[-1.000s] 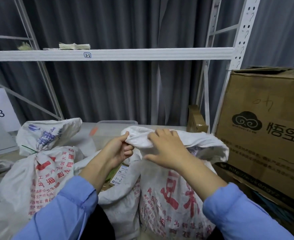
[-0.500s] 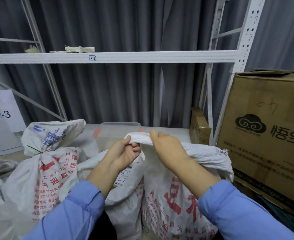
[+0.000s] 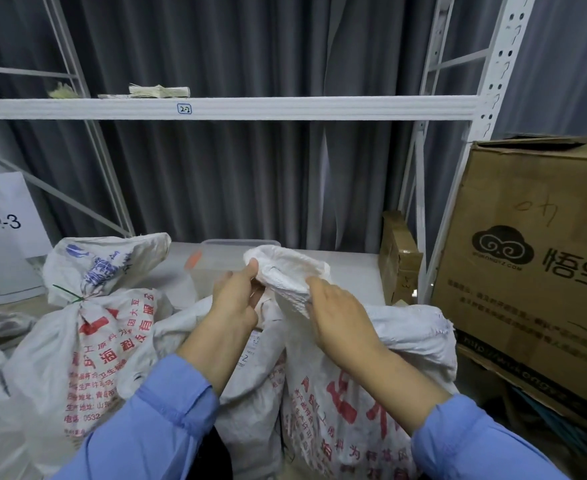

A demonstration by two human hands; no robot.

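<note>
Landmark for this entry: the large cardboard box point(image 3: 527, 271) at the right edge of the bay. Farthest left of the box stands a tied sack point(image 3: 88, 341), its neck cinched with a green tie point(image 3: 69, 297). Nearer the box, a middle sack point(image 3: 250, 368) leans between the tied one and the work piece, with a clear tub point(image 3: 223, 261) behind it. The left hand point(image 3: 236, 299) comes next: thumb and fingers are pinched on the left end of the rolled mouth point(image 3: 285, 268) of the printed sack point(image 3: 337, 410). That sack stands upright just left of the box, its loose right shoulder lying close against the box's side; contact there cannot be confirmed. The right hand point(image 3: 340, 317), closest to the box, has its fingers curled into the fabric below the roll, clamped on the neck. Assessment: the step in hand appears to be gathering the mouth into a tight roll. To do it well, both grips should sit close together on the same fold, so the weave turns evenly rather than skewing. The slack shoulder on the box side needs drawing in before the next turn, or it will gape. The roll should be worked down toward the contents with the sack held plumb, so it does not topple onto the middle sack.
</note>
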